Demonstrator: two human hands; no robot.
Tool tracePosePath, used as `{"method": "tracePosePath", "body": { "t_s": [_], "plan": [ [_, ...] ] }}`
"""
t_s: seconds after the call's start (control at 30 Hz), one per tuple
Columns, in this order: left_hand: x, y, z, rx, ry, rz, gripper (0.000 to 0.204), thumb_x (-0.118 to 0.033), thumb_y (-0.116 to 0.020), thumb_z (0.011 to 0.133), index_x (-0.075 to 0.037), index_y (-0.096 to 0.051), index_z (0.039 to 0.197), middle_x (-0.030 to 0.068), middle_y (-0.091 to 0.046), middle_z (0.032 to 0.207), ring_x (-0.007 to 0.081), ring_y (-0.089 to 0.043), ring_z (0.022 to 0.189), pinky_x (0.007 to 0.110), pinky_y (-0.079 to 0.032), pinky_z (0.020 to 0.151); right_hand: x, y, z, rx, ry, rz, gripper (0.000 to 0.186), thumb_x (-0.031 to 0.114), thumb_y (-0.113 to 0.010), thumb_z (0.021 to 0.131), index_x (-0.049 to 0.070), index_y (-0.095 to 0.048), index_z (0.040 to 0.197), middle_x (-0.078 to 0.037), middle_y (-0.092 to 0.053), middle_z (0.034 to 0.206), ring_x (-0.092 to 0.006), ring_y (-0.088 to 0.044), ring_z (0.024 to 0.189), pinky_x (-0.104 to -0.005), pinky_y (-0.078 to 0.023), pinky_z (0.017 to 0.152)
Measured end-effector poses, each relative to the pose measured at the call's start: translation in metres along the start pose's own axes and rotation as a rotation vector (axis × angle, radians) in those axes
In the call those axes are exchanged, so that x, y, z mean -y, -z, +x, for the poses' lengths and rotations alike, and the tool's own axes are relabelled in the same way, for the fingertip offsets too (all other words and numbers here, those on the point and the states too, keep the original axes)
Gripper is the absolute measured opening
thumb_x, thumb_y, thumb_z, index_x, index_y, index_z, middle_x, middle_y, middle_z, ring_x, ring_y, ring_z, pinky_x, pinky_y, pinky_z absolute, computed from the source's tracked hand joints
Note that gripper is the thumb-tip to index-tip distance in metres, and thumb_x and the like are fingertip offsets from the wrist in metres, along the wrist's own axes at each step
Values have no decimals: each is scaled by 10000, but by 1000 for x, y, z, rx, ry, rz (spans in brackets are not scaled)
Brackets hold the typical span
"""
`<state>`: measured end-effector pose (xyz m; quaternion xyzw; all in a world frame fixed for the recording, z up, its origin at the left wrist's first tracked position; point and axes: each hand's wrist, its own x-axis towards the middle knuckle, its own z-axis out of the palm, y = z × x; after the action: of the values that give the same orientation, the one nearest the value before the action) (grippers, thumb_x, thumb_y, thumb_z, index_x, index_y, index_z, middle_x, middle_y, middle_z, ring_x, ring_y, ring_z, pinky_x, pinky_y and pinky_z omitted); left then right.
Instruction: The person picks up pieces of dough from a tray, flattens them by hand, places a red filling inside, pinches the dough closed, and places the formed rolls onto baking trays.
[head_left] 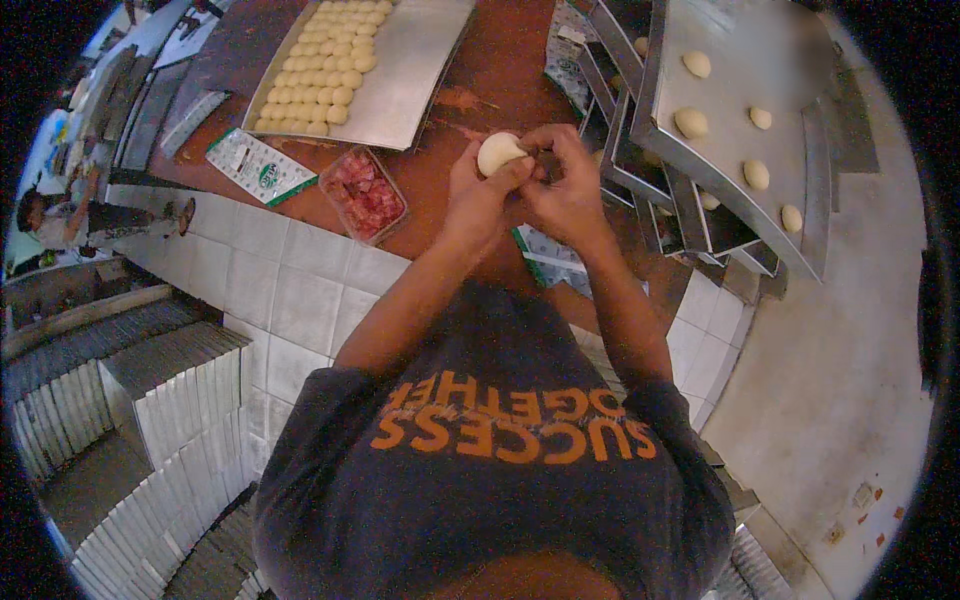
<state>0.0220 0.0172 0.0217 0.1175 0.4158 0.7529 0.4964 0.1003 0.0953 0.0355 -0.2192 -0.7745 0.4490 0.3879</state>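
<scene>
Shirt: dark, orange lettering, fills the lower middle of the frame (510, 410); both forearms reach up from it.
Left hand: upper centre (472, 200); fingers curled round the dough, thumb across its lower side.
Right hand: just beside it (565, 188); fingers bent, fingertips pinching the dough's right edge, contact partly hidden.
Dough ball: pale, rounded, held up between the hands, upper centre (499, 153).
Green-white packet: just right of centre (557, 265), partly covered by the right forearm.
Clear tub: left of the hands, upper left of centre (378, 236); holds red pieces (362, 195), kind unclear.
Green-white carton: lies just left of the tub (262, 168).
Worktop: red-brown, top middle (500, 50).
Flat tray: metal, top left of centre (405, 90); close rows of dough pieces (320, 75) on its left part, right part bare.
Tray stack: upper right, askew (725, 90); top tray bears well-spaced dough rounds (690, 123).
Other person: far left edge, small and blurred (75, 222).
</scene>
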Motion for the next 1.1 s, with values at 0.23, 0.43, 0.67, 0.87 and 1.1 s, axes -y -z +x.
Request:
{"method": "tracePosePath", "body": {
  "t_s": [0.23,0.43,0.67,0.87,1.1],
  "plan": [
    [-4,-14,1,-154,32,-169,240,-203,-591,827,-49,-531,1001,29,-555,896,129,-547,820,280,-478,694,5,-7,-1,-101,420,-459,257,61,-633,608,17,-563,852,-131,-569,853,-322,-517,864,-400,-412,795],
    [5,-7,-1,-89,43,-260,218,-174,-591,826,-23,-540,974,41,-570,899,128,-553,813,258,-470,698,-19,6,-5,63,445,-390,329,90,-644,609,20,-550,916,-145,-520,983,-325,-490,908,-407,-382,827],
    [-4,-9,-4,-65,-24,186,251,-103,-614,786,5,-540,999,76,-574,985,123,-555,869,242,-456,737,-5,8,-3,37,192,-219,304,-8,-597,584,45,-538,878,-119,-532,890,-306,-502,856,-368,-447,727],
    [8,7,11,-42,-12,-216,279,-77,-598,788,-7,-519,1046,59,-570,933,131,-556,854,249,-471,710,-5,8,7,5,463,-478,256,-20,-607,623,29,-523,860,-99,-529,883,-221,-524,847,-291,-426,739],
    [-2,6,-1,53,63,-205,260,-98,-555,830,-21,-487,1068,49,-552,933,143,-547,838,255,-468,692,-17,14,1,133,140,-285,309,46,-637,604,44,-536,896,-127,-543,969,-279,-519,883,-350,-442,742]
  ]
}}
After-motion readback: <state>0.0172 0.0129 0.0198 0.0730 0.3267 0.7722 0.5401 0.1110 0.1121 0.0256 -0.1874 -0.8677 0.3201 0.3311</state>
